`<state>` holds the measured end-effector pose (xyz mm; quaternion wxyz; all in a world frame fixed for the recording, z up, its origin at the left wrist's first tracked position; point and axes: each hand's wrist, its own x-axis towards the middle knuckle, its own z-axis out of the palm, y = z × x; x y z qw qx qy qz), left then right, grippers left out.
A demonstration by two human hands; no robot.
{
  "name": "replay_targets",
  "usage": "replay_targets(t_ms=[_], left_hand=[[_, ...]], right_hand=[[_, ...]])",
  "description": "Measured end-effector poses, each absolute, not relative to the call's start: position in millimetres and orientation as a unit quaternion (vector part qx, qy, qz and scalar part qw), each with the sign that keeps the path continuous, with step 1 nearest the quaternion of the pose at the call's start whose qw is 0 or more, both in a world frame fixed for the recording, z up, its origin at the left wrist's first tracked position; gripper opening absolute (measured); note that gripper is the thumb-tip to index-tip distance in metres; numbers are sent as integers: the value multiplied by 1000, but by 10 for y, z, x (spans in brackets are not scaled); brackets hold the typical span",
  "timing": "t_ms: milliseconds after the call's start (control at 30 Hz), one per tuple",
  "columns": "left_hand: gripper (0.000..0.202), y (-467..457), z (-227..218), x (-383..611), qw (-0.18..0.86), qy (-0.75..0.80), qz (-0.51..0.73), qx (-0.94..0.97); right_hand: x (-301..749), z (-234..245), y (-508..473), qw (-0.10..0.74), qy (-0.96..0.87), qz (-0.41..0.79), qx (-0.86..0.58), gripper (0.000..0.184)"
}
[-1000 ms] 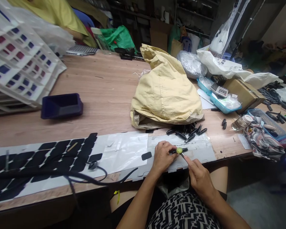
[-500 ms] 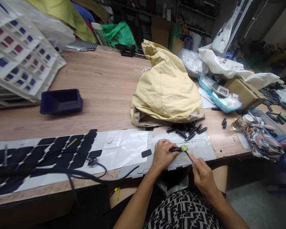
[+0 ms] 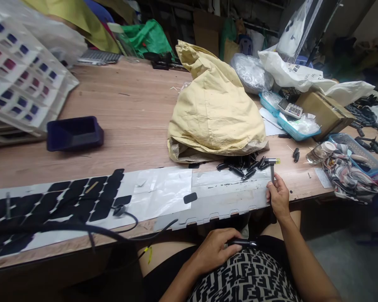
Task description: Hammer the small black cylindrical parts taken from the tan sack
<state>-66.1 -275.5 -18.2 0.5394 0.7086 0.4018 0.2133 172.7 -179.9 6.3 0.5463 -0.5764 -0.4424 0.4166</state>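
My right hand is closed round the handle of a small hammer, which stands upright over the front of the table. Its metal head has a yellow-green face pointing right, beside a pile of slim black pieces. Down at my lap, my left hand is closed on a slim black handle-like piece, whose far end sticks out to the right. The fingers cover the rest of that piece. A grey board lies along the table edge between the hands and the pile.
A large yellow cloth sack stands behind the pile. To the left are a dark blue bin, a white crate and black pads on a white sheet, crossed by a cable. A glass jar and blue baskets stand right.
The left hand has drawn back from the board to the lap with the black piece. The hammer has moved up and right, away from that piece, in my right hand.
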Motion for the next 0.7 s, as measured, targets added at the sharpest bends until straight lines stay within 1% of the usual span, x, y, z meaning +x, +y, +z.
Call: replay_targets(t_ms=[33, 133, 200, 233, 300, 333, 400, 433, 467, 533, 600, 667, 700], left_hand=[[22, -2813, -307, -654, 533, 449, 170, 697], [34, -2843, -627, -670, 471, 587, 54, 656], [41, -2798, -656, -694, 441, 616, 9, 652], [44, -2770, -597, -702, 438, 608, 0, 662], [45, -2709, -360, -697, 454, 555, 10, 697], [42, -2667, -210, -682, 467, 515, 29, 718], [30, -2528, 75, -631, 489, 420, 105, 757], [27, -2422, 183, -598, 475, 390, 157, 773], [25, -2290, 258, -563, 442, 382, 209, 785], [26, -1965, 311, -496, 309, 436, 284, 796], [32, -1616, 272, -449, 164, 514, 294, 789], [34, -1326, 204, -434, 86, 545, 272, 789], [32, -1224, 171, -441, 67, 552, 261, 789]], right_hand=[[1723, 57, -1804, 543, -448, 415, -576, 54], [1723, 35, -1827, 532, -472, 408, -572, 52], [1732, 10, -1835, 531, -481, 405, -569, 51], [1738, -4, -1835, 531, -482, 405, -567, 50], [1747, -27, -1833, 533, -482, 406, -564, 50], [1750, -35, -1831, 535, -482, 407, -562, 49], [1750, -40, -1830, 537, -482, 409, -559, 49], [1749, -38, -1830, 537, -482, 409, -558, 49], [1748, -35, -1830, 538, -481, 409, -559, 50], [1748, -30, -1831, 538, -479, 407, -562, 51], [1752, -33, -1833, 536, -479, 408, -563, 51], [1760, -46, -1837, 534, -481, 410, -561, 51], [1765, -56, -1840, 534, -483, 412, -559, 51]])
